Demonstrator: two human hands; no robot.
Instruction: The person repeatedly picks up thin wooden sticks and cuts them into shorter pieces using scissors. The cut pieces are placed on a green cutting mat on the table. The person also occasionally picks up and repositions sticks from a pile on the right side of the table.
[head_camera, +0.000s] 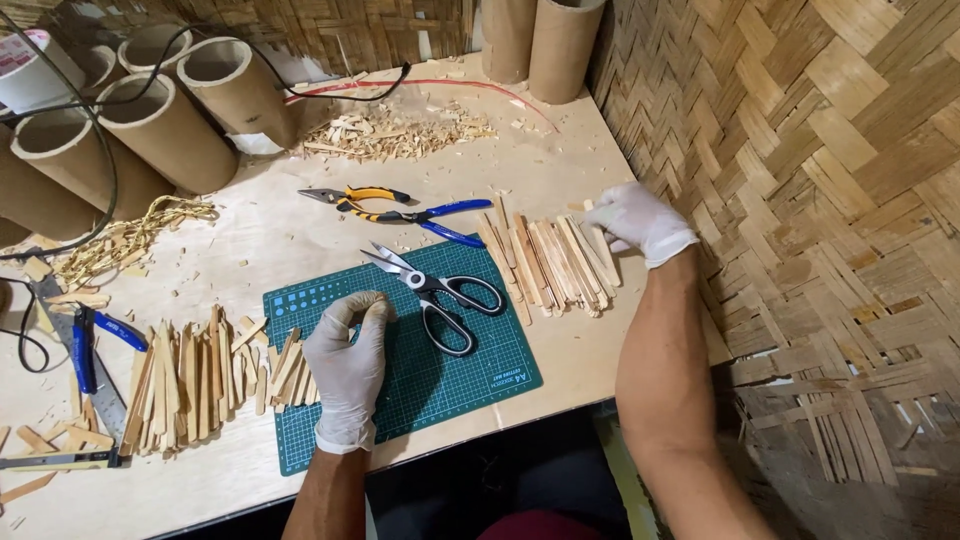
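The left hand (348, 368), in a white glove, rests on the green mat (470, 385) at about 7 o'clock from the scissors (440, 295), its fingers curled narrow with the tips pinched together; whether they hold anything I cannot tell. Just beside it at 9 o'clock lies a spread of flat sticks (195, 380) on the table (280, 240). The right hand (638, 218), also gloved, lies at 2 o'clock from the scissors, fingers closed on the far end of a second stick pile (545, 262). Pliers (355, 197) and a blue-handled tool (445, 218) lie at 12 o'clock from the mat. Cardboard tubes (165, 125) lie at 10 o'clock.
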